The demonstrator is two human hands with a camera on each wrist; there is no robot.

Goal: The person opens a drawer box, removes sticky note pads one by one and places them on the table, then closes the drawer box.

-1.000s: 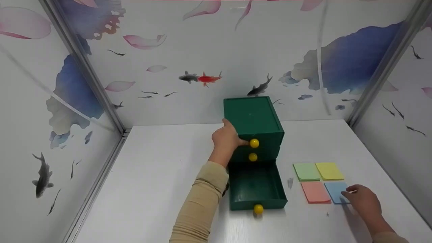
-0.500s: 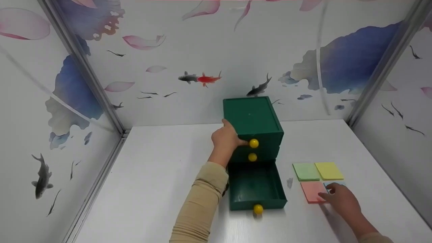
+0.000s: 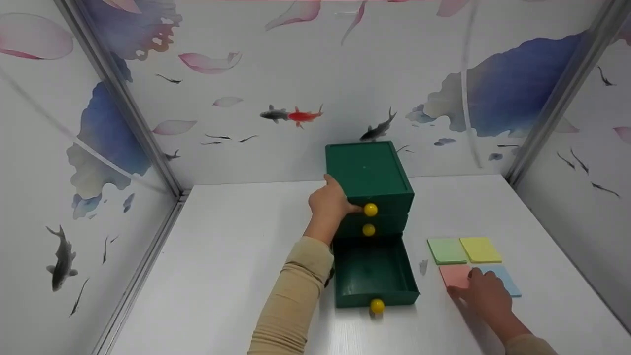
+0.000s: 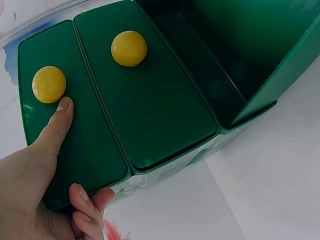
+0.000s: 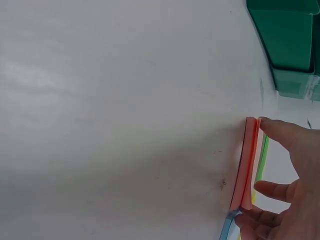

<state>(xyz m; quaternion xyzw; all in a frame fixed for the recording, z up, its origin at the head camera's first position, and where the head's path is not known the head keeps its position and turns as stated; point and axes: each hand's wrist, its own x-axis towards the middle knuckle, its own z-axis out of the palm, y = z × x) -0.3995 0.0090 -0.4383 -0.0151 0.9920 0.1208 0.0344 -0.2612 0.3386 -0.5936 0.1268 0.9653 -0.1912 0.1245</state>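
A green drawer cabinet (image 3: 367,170) stands at the back, its lowest drawer (image 3: 372,271) pulled out with nothing inside. My left hand (image 3: 328,203) grips the cabinet's left front corner. In the left wrist view, the thumb lies straight along the top drawer's face to the yellow knob (image 4: 49,84), while the fingers bend at the side. My right hand (image 3: 488,296) spans the pink sticky note pad (image 3: 453,276), thumb at its left edge and fingers at its right. In the right wrist view, thumb and fingertips pinch the pink pad (image 5: 247,165) from both ends; its layers look slightly parted.
Green (image 3: 447,251), yellow (image 3: 481,250) and blue (image 3: 503,280) sticky note pads lie around the pink one on the white table (image 3: 236,276). A small grey mark (image 3: 423,267) sits between drawer and pads. Printed walls enclose the table.
My right hand has moved left from the blue pad onto the pink one, and its fingers have come to the pink pad's edges. The left hand stays on the cabinet.
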